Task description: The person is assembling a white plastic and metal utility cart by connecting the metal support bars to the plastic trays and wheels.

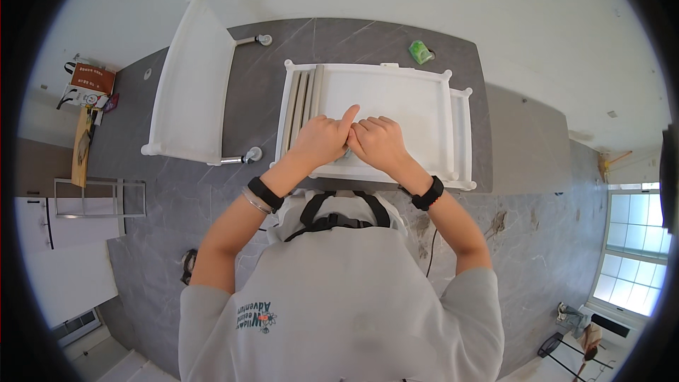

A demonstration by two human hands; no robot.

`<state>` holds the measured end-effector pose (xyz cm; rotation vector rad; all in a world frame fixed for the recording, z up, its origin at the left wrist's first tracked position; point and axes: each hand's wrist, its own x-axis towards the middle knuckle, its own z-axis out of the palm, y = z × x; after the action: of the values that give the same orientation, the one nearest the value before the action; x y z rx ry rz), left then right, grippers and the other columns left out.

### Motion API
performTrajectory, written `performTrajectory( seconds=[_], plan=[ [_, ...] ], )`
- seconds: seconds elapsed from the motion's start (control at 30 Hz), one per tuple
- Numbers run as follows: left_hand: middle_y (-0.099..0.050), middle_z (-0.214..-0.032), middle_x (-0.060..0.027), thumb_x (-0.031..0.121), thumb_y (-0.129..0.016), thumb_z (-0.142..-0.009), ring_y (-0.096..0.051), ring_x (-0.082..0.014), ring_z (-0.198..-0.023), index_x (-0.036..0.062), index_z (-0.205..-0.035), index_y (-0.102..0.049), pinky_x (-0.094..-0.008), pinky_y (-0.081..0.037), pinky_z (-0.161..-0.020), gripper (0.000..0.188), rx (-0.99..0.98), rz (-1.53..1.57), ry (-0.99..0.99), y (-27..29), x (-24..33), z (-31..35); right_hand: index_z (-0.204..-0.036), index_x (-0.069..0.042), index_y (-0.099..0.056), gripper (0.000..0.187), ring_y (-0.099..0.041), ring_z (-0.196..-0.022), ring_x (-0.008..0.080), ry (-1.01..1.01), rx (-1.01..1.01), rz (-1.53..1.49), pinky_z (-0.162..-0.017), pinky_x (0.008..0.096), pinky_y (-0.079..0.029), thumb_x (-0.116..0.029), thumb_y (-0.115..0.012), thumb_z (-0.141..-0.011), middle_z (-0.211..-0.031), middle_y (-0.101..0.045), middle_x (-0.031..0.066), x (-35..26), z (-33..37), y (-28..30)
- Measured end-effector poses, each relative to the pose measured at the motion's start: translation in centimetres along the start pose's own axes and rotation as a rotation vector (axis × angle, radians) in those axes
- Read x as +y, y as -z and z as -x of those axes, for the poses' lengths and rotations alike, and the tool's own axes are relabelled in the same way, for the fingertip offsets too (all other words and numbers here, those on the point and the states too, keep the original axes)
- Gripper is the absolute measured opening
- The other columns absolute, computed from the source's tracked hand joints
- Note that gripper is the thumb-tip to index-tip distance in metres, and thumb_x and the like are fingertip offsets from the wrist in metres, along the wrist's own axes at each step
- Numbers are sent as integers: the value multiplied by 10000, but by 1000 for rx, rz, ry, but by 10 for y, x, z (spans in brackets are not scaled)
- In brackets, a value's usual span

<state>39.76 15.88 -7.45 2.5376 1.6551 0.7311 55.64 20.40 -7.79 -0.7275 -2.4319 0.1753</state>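
Observation:
My left hand (pixel 320 139) and my right hand (pixel 380 143) meet knuckle to knuckle above a white shelf tray (pixel 417 95). Both sets of fingers are curled closed, and the left thumb sticks up and away. A small greyish bit shows just under the hands; what they grip is mostly hidden. Several metal tubes (pixel 308 95) lie side by side along the tray's left part. The tray rests over another white tray (pixel 461 127), whose edge shows at the right. Farther left, a white shelf panel (pixel 191 78) stands tilted, with caster wheels (pixel 252 155) on short metal posts.
The trays lie on a grey table (pixel 353 39) against the wall. A green packet (pixel 421 52) is at the table's back right. To the left are a brown and white bag (pixel 92 79), a wooden board (pixel 81 148) and a metal frame (pixel 99 198).

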Motion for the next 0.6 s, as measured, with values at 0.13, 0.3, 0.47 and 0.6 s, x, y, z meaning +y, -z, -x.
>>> performTrajectory(
  seconds=[0.13, 0.3, 0.47, 0.6],
  plan=[
    [-563, -561, -134, 123, -607, -749, -578, -332, -545, 49, -1167, -425, -405, -444, -531, 461, -328, 209, 165, 14, 0, -7, -620, -82, -554, 181, -556, -550, 216, 157, -13, 48, -525, 358, -433, -173, -578, -775, -579, -555, 48, 5, 2, -1],
    [-598, -731, -150, 104, -611, -791, -601, -335, -669, 36, -1051, -433, -418, -454, -577, 322, -152, 307, 119, 8, -3, -5, -620, -79, -567, 212, -556, -523, 221, 55, 16, 18, -519, 349, -441, -186, -563, -803, -561, -562, 53, 13, 2, 0],
    [-557, -925, -137, 108, -654, -793, -600, -307, -846, 29, -966, -445, -374, -480, -673, 283, -47, 236, -54, 20, -3, -4, -628, -74, -566, 228, -563, -532, 233, -40, 34, -43, -524, 357, -447, -177, -544, -830, -581, -580, 62, 10, -3, 6],
    [-550, -974, -141, 124, -672, -775, -596, -316, -849, 28, -984, -455, -368, -487, -685, 316, -129, 351, 30, 32, -2, -4, -627, -70, -564, 231, -560, -531, 239, -13, 19, -15, -526, 359, -446, -171, -543, -834, -576, -576, 64, 12, -4, 8]
  ],
)
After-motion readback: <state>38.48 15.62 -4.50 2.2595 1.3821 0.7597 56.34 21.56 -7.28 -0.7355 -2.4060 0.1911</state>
